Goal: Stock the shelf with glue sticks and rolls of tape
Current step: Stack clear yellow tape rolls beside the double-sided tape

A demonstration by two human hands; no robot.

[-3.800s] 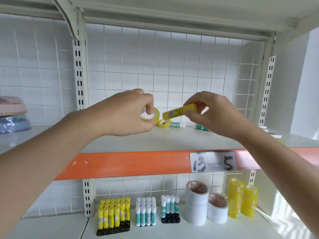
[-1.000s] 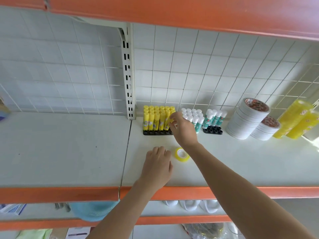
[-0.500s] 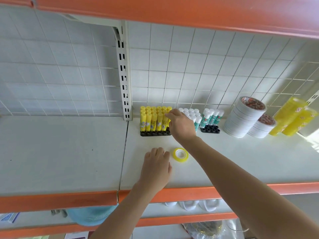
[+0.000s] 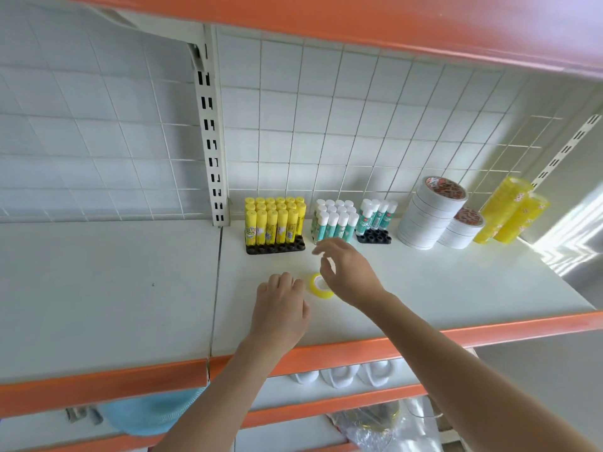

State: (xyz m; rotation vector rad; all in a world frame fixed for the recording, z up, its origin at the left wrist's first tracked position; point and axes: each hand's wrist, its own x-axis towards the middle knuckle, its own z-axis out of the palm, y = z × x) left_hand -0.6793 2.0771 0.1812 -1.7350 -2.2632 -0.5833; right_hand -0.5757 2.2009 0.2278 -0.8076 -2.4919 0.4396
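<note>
**Stocking at the middle shelf, both hands empty**

Looking down, I see the white shelf board with an orange front lip (image 4: pixel 408 278) carrying everything, backed by a white wire grid panel (image 4: pixel 326 125).

Along the rear edge, toward the right end, two stacks of white double-sided tape rolls (image 4: pixel 427 220) stand side by side, the left stack taller. Just beyond them, two wrapped sleeves of yellow tape rolls (image 4: pixel 509 213) lean near the rear right corner.

Left of the white stacks sits a small black holder with a few green-and-white glue sticks (image 4: pixel 377 220), its front holes bare. Next comes a tighter block of white-capped green glue sticks (image 4: pixel 336 221), then a black tray of yellow glue sticks (image 4: pixel 274 223), standing upright beside the slotted upright post.

My left hand (image 4: pixel 280 311) lies palm down on the board near the front edge, fingers relaxed, gripping nothing. My right hand (image 4: pixel 346 272) hovers above the board in front of the green sticks, fingers loosely spread and curved, empty.

Between both hands, a single small yellow tape roll (image 4: pixel 318 287) lies flat on the board, partly covered by the right hand; I cannot tell if either hand touches it.
</note>
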